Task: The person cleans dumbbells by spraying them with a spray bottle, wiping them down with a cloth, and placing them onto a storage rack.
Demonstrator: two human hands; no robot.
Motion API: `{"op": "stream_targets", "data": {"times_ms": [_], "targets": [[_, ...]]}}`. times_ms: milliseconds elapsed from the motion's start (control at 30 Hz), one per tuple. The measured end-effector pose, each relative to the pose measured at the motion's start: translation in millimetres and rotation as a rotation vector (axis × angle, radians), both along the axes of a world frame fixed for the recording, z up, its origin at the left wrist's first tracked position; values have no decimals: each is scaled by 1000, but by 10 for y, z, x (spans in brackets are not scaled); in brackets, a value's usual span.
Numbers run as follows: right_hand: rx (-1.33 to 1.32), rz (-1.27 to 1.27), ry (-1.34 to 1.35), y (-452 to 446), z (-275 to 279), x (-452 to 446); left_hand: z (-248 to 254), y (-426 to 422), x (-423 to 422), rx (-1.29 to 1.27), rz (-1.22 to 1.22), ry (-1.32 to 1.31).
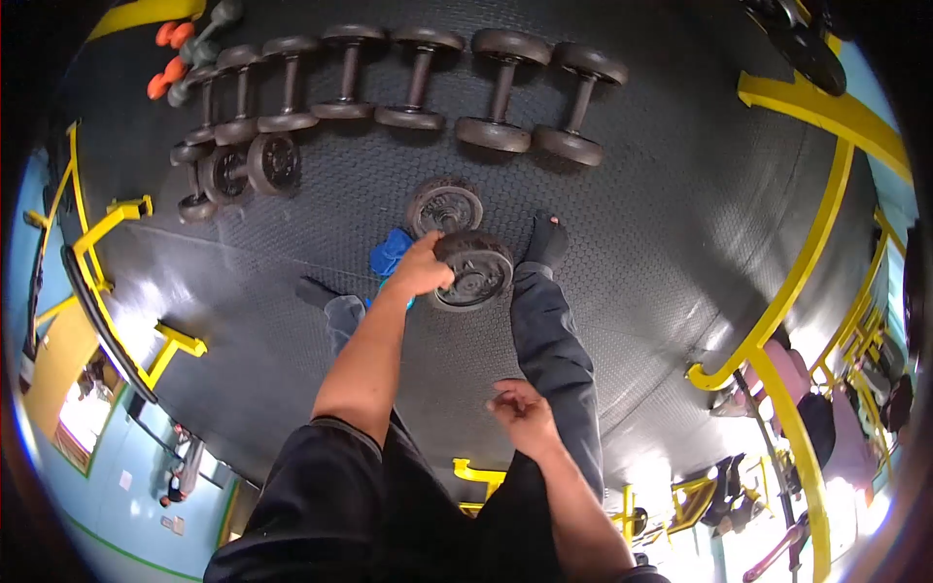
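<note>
My left hand (pixel 420 270) grips the edge of the nearer round end of a dark dumbbell (pixel 476 277) on the floor. Its thumb lies on the outer face, and its fingers reach behind the rim. Just beyond is another round end (pixel 445 208); the handle between them is hidden. A crumpled blue cloth (pixel 391 252) lies beside the hand on the left, and a bit of blue shows below the wrist. My right hand (pixel 525 416) hangs in front of my right leg, away from the dumbbell. Its fingers are loosely bent and apart, with nothing visible in them.
Several dark dumbbells (pixel 420 78) stand in a curved row ahead, with small orange ones (pixel 167 78) at far left. Black textured mat (pixel 661 243) covers the floor. Yellow metal frames (pixel 797 282) rise on both sides. My feet flank the dumbbell. Another person (pixel 185 471) is at lower left.
</note>
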State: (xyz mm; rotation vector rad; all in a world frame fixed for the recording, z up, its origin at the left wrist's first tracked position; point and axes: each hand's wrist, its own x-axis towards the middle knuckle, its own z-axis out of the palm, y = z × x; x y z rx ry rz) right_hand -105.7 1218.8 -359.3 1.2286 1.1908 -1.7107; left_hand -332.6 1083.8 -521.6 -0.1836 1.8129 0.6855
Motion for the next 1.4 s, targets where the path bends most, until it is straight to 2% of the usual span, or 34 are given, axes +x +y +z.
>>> {"op": "stream_targets", "data": {"times_ms": [67,100,133,200,233,333,400,433,500,567,600,667,733,800,867,933,967,1033,1067,1133,1200,1233,1267,1300,1333,1400], "targets": [[-22,86,31,186,-132,203,-76,-107,-222,-50,23,-56],[-38,233,-45,296,-58,127,-200,-216,-269,-35,109,-9],[-45,259,-47,307,-33,165,-381,-334,-316,-16,193,39],[-125,532,6,289,-50,226,-742,-627,-577,52,200,-97],[-120,556,4,303,-129,254,-810,-634,-724,74,152,-91],[-177,764,-119,87,-215,401,-301,-524,-768,68,84,-65],[-102,907,-89,-92,-346,237,-442,-629,-526,226,279,18],[-81,923,-63,-227,-442,172,-445,-804,-375,224,309,7],[4,961,40,-561,-775,76,-297,-1110,-128,316,692,128],[144,1015,213,-900,-1132,-42,-285,-1726,288,305,745,323],[225,1051,319,-1072,-1323,-178,-253,-1940,490,136,1083,223],[302,1053,373,-1406,-1779,-463,-336,-2495,1095,-89,1083,363],[475,1130,657,-1619,-2358,-679,-425,-2822,1679,-189,1093,292],[390,1160,532,-1832,-2798,-1042,-501,-2989,2192,-302,596,154],[274,1177,365,-2022,-3033,-1349,-786,-2970,2583,-229,423,200],[464,1339,575,-1967,-3832,-1172,-987,-2747,2575,-136,454,331],[470,1362,543,-1944,-3737,-1138,-1080,-2604,2503,-125,435,439],[408,1402,213,-2073,-3296,-1372,-1316,-2386,2272,-96,447,616],[357,1266,163,-2028,-3175,-1286,-1399,-2282,2155,-82,471,682],[256,1073,75,-1828,-2877,-1098,-1365,-2194,1920,-112,290,672],[193,949,-26,-1586,-2454,-868,-1614,-2165,1905,-43,286,997],[189,875,-76,-1476,-2198,-756,-1577,-2174,1830,-39,296,1022],[247,874,-141,-1344,-1984,-647,-1496,-2179,1777,-68,364,894],[179,685,-160,-1225,-1744,-542,-1398,-2169,1750,-96,431,757],[191,665,-134,-1115,-1481,-485,-1277,-2157,1721,-74,500,922],[295,666,63,-767,-1152,-237,-897,-2079,1644,-4,589,1015]]}}
